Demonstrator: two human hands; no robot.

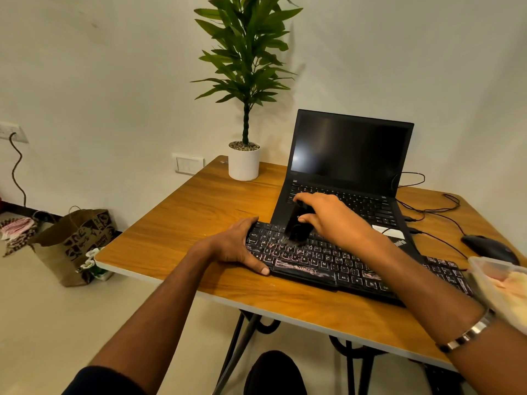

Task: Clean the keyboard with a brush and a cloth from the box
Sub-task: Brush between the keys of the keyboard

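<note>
Table, blurred brush, cropped box

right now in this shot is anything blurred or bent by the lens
Head view: the black brush in the right hand smears with motion blur at its bristles; the wooden table edges bow from wide-angle distortion; the black laptop screen carries a soft glare patch at lower left.
</note>
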